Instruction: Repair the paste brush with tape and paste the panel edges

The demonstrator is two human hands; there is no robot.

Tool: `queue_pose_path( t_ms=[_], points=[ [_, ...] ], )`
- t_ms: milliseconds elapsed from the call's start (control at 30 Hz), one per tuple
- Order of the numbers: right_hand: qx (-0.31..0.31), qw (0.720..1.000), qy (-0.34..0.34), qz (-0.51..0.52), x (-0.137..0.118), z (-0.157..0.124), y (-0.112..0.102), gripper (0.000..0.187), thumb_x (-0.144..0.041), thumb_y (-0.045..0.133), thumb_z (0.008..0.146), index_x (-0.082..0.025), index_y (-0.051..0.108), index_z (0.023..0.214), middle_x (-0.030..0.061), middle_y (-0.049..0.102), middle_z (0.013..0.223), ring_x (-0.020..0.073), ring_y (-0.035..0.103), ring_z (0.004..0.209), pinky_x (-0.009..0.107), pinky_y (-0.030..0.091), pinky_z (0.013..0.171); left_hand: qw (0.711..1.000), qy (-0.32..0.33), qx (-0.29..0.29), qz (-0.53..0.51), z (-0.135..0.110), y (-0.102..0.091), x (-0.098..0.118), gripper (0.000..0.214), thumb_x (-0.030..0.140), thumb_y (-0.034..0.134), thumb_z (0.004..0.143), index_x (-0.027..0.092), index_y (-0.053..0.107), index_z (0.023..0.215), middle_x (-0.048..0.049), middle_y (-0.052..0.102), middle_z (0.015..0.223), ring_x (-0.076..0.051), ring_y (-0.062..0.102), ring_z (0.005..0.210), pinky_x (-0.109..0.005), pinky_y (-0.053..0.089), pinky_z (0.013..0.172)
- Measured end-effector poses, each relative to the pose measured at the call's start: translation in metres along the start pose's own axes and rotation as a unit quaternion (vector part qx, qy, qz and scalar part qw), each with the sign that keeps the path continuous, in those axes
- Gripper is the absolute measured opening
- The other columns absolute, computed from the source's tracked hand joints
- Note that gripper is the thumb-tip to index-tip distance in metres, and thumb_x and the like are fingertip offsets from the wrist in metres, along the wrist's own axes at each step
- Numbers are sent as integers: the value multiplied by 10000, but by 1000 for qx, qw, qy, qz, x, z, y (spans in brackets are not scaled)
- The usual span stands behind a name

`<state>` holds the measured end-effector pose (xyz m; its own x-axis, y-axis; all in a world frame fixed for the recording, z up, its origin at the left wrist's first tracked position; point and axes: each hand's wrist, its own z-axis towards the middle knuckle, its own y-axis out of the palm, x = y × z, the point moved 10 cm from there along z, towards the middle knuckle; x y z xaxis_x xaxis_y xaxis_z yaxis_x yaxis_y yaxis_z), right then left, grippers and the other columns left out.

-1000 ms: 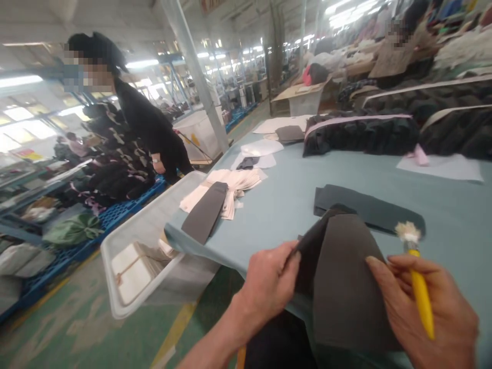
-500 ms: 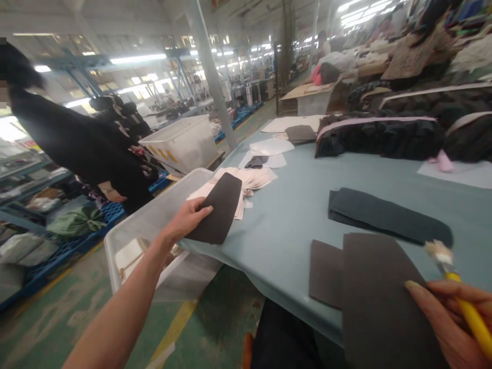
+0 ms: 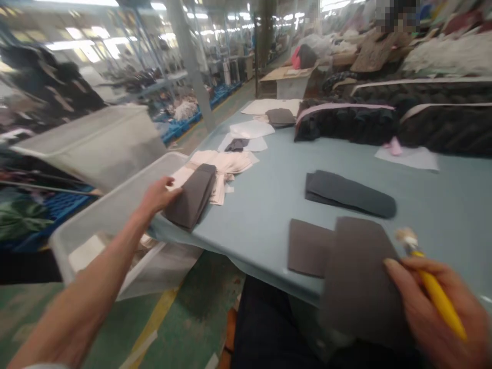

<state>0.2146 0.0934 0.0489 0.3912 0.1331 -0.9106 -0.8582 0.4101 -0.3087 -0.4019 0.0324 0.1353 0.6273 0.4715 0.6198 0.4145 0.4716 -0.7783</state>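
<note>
My left hand (image 3: 157, 196) reaches out to the table's left edge and grips the near end of a stack of dark grey fabric pieces (image 3: 192, 196), lifting it off a fan of pale pink pieces (image 3: 226, 163). My right hand (image 3: 438, 312) is closed on a yellow-handled brush (image 3: 432, 284) with pale bristles, and its thumb presses on a large dark grey fabric piece (image 3: 357, 277) at the near edge. A smaller grey piece (image 3: 307, 247) lies partly under it. A folded dark green-grey piece (image 3: 348, 193) lies further back.
The table (image 3: 265, 205) has a pale blue-grey cover. A white plastic bin (image 3: 115, 215) stands below its left edge, another bin (image 3: 96, 143) behind it. Black fabric bundles (image 3: 346, 123) with pink bands line the far side, near white sheets (image 3: 251, 129). Blue pallets and shelving stand at left.
My left hand left the big grey piece, reached left to the dark stack and now lifts its near end. The big piece was laid flat. The person in black is out of view.
</note>
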Motion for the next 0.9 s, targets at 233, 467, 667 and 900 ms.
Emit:
queue_pose_path(
  t_ms=[233, 467, 667, 900],
  points=[
    [-16, 999, -25, 41, -23, -6, 8, 361, -542, 733, 826, -228, 592, 936, -77, 470, 625, 117, 432, 495, 256, 345, 470, 975, 55, -134, -167, -129, 117, 64, 548, 569, 697, 840, 164, 697, 1210, -86, 788, 1122, -274, 710, 1053, -416, 527, 1028],
    [-33, 995, -75, 63, -35, -12, 3, 252, -419, 726, 870, -234, 577, 956, -83, 470, 667, 107, 443, 505, 246, 358, 484, 839, 40, -371, -395, -234, 236, 147, 656, 632, 724, 847, 159, 617, 1289, -177, 751, 1268, -300, 700, 1179, -429, 534, 1032],
    [92, 990, -55, 87, -25, -18, -38, 243, -394, 730, 893, -233, 552, 937, -83, 435, 687, 115, 425, 543, 268, 343, 534, 788, 51, -475, -388, -269, 250, 179, 624, 531, 856, 779, 195, 648, 1262, -123, 751, 1237, -268, 701, 1104, -385, 533, 969],
    [197, 975, 4, 106, 13, -45, -69, 261, -402, 743, 911, -236, 554, 981, -49, 471, 809, 137, 453, 658, 301, 384, 639, 704, -55, -494, -507, -359, 299, 189, 657, 676, 853, 744, 192, 724, 1170, -87, 786, 1074, -260, 724, 1032, -369, 558, 974]
  ],
)
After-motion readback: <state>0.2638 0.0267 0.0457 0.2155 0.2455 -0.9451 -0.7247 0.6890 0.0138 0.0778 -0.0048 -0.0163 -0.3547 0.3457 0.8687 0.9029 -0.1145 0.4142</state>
